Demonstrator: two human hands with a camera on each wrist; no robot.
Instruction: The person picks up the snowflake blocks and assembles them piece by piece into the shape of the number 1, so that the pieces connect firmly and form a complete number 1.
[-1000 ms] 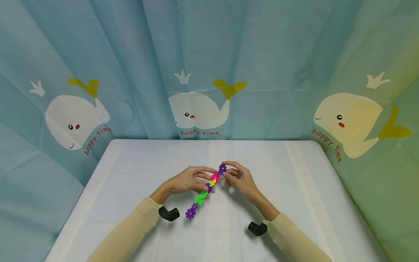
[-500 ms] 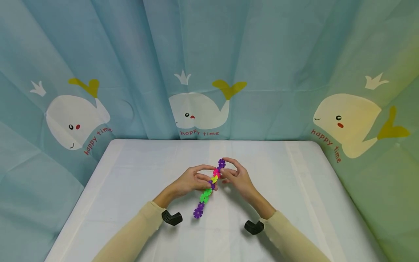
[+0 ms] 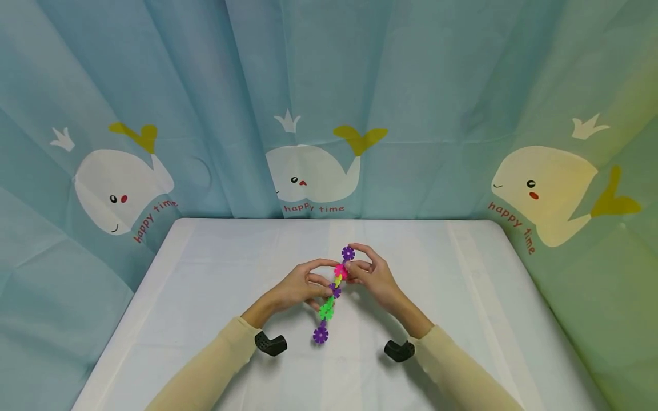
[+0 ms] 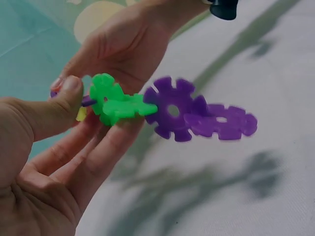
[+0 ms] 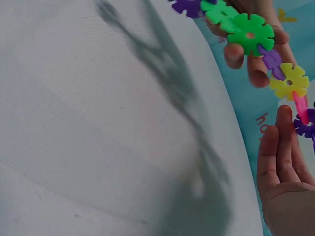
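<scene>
Both hands hold a chain of slotted, flower-shaped plastic discs above the table. In the head view it runs from a purple disc (image 3: 348,253) at the far end through a pink disc (image 3: 341,271), a yellow disc (image 3: 337,281) and a green disc (image 3: 326,311) to a purple disc (image 3: 321,335) at the near end. My left hand (image 3: 295,288) pinches the chain around its middle, thumb on a small purple disc (image 5: 272,62). With thumb and index finger, my right hand (image 3: 377,277) holds the far purple end. Two interlocked purple discs (image 4: 172,110) extend freely beyond the left fingers.
A white cloth-covered table (image 3: 221,251) lies under the hands. Behind it hangs a blue curtain (image 3: 432,114) with printed whales. Black wrist devices (image 3: 271,343) sit at both cuffs, and shadows of the hands and chain fall on the cloth.
The chain has turned more upright in the head view, its near end swinging right. Both hands have shifted slightly, the right one away toward the back, and keep their hold.
</scene>
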